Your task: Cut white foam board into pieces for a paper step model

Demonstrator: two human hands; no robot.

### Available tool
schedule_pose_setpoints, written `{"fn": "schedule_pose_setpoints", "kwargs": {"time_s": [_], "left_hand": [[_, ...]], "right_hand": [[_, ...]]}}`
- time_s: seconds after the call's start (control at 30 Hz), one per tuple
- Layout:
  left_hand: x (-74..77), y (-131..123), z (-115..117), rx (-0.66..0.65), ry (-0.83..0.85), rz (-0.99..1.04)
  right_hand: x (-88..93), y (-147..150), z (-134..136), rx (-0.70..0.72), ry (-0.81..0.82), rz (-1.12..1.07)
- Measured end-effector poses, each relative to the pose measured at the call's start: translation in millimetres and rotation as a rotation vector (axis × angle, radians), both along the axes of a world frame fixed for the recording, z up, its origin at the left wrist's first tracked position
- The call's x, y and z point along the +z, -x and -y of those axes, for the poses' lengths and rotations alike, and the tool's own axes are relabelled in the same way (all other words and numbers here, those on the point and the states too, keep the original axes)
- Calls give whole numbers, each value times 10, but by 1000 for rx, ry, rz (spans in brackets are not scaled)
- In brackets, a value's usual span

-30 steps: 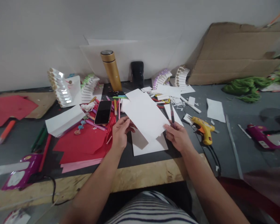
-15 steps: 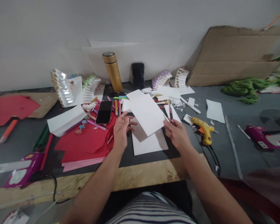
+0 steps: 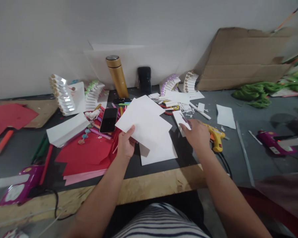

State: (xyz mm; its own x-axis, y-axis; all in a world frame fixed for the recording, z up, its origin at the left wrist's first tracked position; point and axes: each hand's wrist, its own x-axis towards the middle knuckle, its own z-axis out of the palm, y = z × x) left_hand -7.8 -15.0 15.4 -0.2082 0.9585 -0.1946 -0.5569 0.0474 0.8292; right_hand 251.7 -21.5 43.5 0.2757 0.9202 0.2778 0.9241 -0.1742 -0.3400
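A plain white paper sheet (image 3: 146, 124) is raised at a slant over the middle of the table. My left hand (image 3: 127, 142) grips its lower left corner, thumb on top and fingers beneath. Under it lies another white sheet (image 3: 161, 152), partly covered. My right hand (image 3: 198, 134) is low at the right, fingers closed round a slim craft knife (image 3: 182, 117) that mostly hides inside them. The knife's tip lies over a narrow white card piece (image 3: 179, 119), just left of the fingers. A yellow glue gun (image 3: 217, 138) sits directly right of that hand.
Red paper sheets (image 3: 84, 152), a phone (image 3: 109, 120) and markers lie at the left. Behind stand a gold flask (image 3: 117, 77) and a black case (image 3: 144, 80). White scraps (image 3: 186, 107) litter the back. Magenta devices (image 3: 22, 185) sit at both sides. Cardboard (image 3: 240, 59) leans on the wall.
My left hand has closed on the white sheet, which has turned and shifted left. My right hand has let go of the sheet and moved right and down with the craft knife.
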Motion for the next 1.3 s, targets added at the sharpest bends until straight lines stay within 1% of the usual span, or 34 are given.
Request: {"fn": "schedule_pose_setpoints", "kwargs": {"time_s": [0.03, 0.1, 0.17, 0.2, 0.27, 0.33, 0.4, 0.47, 0.57, 0.63, 0.7, 0.77, 0.8, 0.83, 0.87, 0.93, 0.97, 1.0, 1.03, 1.1, 1.17, 1.23, 1.3], "left_hand": [[9, -3, 5, 12, 26, -13], [50, -6, 28, 39, 75, -29], [127, 6, 72, 60, 92, -39], [175, 17, 105, 49, 87, -51], [275, 44, 199, -34, 81, -98], [354, 54, 326, -194, 126, -154], [391, 31, 468, -337, 204, -170], [388, -16, 597, -433, 270, -148], [365, -65, 742, -496, 322, -78], [374, -34, 819, -536, 331, -91], [404, 55, 891, -663, 377, -245], [433, 172, 950, -830, 424, -539], [439, 226, 967, -859, 390, -711], [436, 270, 972, -839, 307, -899], [423, 301, 963, -766, 178, -1090], [364, 314, 908, -562, -137, -1429], [322, 299, 865, -475, -275, -1559], [275, 274, 818, -437, -380, -1659], [225, 241, 769, -430, -453, -1734], [128, 165, 681, -483, -528, -1816], [44, 86, 620, -519, -544, -1849], [-23, 8, 593, -499, -533, -1865], [-75, -59, 594, -443, -516, -1854]], "right_hand": [[-5, 4, 14, -20, 75, 77], [-29, 38, 44, -58, 191, 157], [-61, 63, 74, -77, 232, 183], [-72, 57, 87, -80, 233, 182], [-73, 3, 115, -76, 220, 156], [-41, -94, 149, -49, 176, 103], [15, -192, 201, 2, 88, 27], [78, -249, 276, 83, 3, -87], [148, -236, 419, 285, -8, -270], [162, -191, 518, 418, 10, -317], [146, -152, 608, 482, 29, -298], [113, -132, 685, 496, 63, -266], [95, -128, 717, 496, 82, -255], [77, -127, 744, 496, 99, -246], [61, -127, 765, 492, 110, -239], [37, -130, 791, 471, 117, -230], [27, -132, 795, 457, 116, -229], [18, -136, 794, 444, 116, -229], [8, -141, 790, 436, 116, -231], [-15, -161, 775, 432, 121, -235], [-42, -189, 759, 432, 121, -236], [-64, -212, 746, 429, 103, -235], [-67, -212, 735, 439, 73, -230]]}}
